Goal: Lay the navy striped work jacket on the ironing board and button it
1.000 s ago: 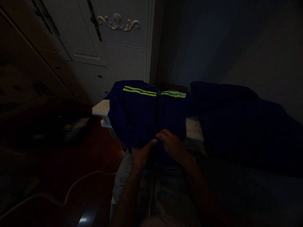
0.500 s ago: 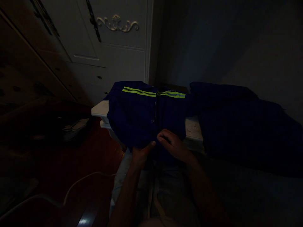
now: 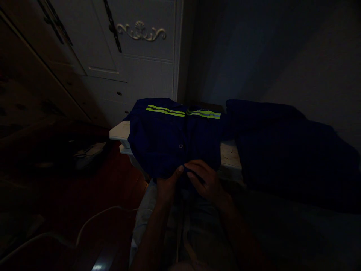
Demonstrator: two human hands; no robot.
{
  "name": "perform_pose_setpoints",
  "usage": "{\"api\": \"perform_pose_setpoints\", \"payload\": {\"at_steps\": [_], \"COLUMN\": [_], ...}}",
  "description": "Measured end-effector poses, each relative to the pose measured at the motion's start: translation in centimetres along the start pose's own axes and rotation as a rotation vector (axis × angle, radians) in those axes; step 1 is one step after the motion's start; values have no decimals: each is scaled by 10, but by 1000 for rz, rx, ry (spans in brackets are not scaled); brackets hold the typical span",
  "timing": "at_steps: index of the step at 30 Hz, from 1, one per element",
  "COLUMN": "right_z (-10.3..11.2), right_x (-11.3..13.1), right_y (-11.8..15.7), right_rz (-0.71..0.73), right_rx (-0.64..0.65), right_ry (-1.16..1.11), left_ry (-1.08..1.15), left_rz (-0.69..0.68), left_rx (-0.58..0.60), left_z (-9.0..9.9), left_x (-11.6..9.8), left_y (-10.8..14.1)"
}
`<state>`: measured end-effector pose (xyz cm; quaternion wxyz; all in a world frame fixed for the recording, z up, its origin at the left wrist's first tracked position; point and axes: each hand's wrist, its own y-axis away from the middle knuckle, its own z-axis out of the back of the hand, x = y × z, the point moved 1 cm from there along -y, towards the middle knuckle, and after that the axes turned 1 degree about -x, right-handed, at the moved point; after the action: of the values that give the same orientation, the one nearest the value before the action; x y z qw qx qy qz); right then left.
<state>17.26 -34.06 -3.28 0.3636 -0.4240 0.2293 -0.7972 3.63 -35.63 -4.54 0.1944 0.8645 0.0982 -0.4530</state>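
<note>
A dark blue work jacket [image 3: 158, 139] with yellow-green reflective stripes lies spread over a white bench-like surface, its front opening running toward me. One round button [image 3: 181, 146] shows beside that opening. At the jacket's near edge my left hand [image 3: 168, 184] grips the cloth, thumb on top and fingers hidden underneath. My right hand [image 3: 204, 178] is bent over the front opening, its fingertips pinching the fabric right beside my left thumb. The dim light hides what exactly lies between the right fingertips.
A white cabinet [image 3: 149, 75] with carved trim stands behind. More dark blue cloth [image 3: 290, 150] lies to the right. The white surface [image 3: 120, 130] has an edge at the left. A pale cable [image 3: 96, 217] crosses the reddish floor [image 3: 118, 184].
My right hand has moved slightly left and its fingertips have come down onto the cloth by my left thumb. The front opening has drawn closer together. My left hand keeps its hold.
</note>
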Motion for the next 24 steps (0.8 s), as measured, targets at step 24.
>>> {"api": "perform_pose_setpoints", "payload": {"at_steps": [24], "right_z": [-9], "right_x": [-3], "right_y": [6], "right_rz": [210], "right_rx": [-225], "right_ry": [260], "left_ry": [64], "left_rz": [295], "left_rx": [-212], "left_z": [-17], "left_x": [-6], "left_y": [3]}}
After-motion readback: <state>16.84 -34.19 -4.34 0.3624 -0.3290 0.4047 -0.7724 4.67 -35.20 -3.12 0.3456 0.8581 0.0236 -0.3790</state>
